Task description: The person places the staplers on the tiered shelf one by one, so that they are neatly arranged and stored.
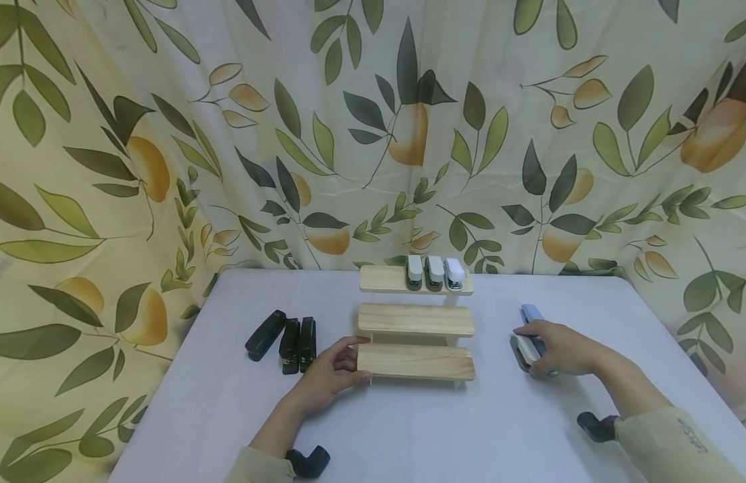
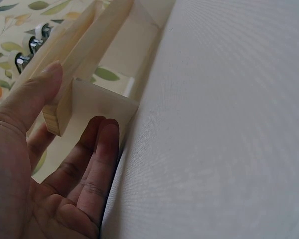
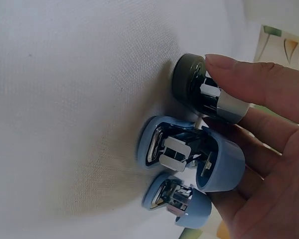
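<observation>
Backdrop: one curtain (image 1: 379, 194), printed with leaves and orange fruit. Surface: one table with white cloth (image 1: 421, 433), as I see it from the head camera. Centre: one three-tier wooden stand (image 1: 415, 362); on its top tier, towards the right end, three mini staplers with white tops (image 1: 434, 274), in a row. Left of the stand: three black staplers (image 1: 290, 346), grouped close together. Left hand (image 1: 321, 384): thumb and fingers hold the left end of the lowest tier. Right hand (image 1: 567, 350), right of the stand: thumb and fingers pinch one white and dark-green mini stapler (image 3: 188, 83), low over the cloth; I cannot tell whether it is lifted. Just beside it: two blue mini staplers (image 3: 230, 167).
</observation>
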`<state>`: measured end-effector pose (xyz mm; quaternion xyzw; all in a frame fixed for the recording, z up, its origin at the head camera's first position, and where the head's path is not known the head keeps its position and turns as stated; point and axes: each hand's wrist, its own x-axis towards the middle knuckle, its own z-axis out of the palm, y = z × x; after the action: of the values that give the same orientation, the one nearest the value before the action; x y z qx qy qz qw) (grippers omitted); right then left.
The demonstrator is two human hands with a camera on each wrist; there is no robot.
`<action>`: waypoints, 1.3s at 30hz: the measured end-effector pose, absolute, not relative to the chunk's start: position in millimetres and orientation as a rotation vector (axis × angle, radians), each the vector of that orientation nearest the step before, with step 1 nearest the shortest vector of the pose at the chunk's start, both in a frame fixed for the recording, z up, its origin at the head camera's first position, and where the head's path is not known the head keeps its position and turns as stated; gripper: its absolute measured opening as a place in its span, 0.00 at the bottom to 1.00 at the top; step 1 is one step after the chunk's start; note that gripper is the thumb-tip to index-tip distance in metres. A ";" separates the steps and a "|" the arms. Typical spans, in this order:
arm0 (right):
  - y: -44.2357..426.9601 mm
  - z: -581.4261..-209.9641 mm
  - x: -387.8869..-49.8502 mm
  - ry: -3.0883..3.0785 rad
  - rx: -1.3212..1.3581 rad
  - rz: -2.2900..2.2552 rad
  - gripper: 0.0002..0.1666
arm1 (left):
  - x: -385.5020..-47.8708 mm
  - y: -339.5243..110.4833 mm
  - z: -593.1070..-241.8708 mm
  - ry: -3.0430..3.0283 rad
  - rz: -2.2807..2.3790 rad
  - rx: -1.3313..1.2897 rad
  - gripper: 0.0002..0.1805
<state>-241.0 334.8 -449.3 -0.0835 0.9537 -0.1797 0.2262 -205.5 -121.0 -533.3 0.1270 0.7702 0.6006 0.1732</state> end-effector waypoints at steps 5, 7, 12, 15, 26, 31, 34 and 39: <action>332.9 -448.9 -243.0 2.617 -0.218 -0.495 0.50 | -205.8 -121.6 -533.5 2.175 1.710 0.361 0.35; 332.6 -450.0 -243.3 2.613 -0.206 -0.498 0.50 | -206.1 -121.8 -534.0 2.174 1.711 0.359 0.35; 332.6 -451.7 -246.0 2.618 -0.194 -0.493 0.50 | -207.4 -122.0 -536.0 2.180 1.714 0.361 0.35; 333.1 -453.1 -247.7 2.626 -0.187 -0.494 0.50 | -207.6 -121.9 -536.4 2.186 1.716 0.365 0.35; 333.2 -453.1 -246.7 2.651 -0.172 -0.499 0.53 | -207.1 -121.1 -535.7 2.194 1.711 0.358 0.34; 332.7 -450.7 -246.7 2.664 -0.179 -0.509 0.55 | -207.4 -120.6 -537.2 2.190 1.715 0.352 0.34; 333.0 -449.4 -247.0 2.677 -0.197 -0.528 0.55 | -207.6 -120.6 -537.6 2.187 1.722 0.347 0.34; 333.1 -447.2 -246.1 2.704 -0.246 -0.558 0.56 | -207.9 -121.3 -537.3 2.189 1.725 0.351 0.34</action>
<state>-246.1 333.1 -447.2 -0.0872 0.9589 -0.1978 0.1836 -207.9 -121.3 -537.3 0.1234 0.7685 0.6056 0.1658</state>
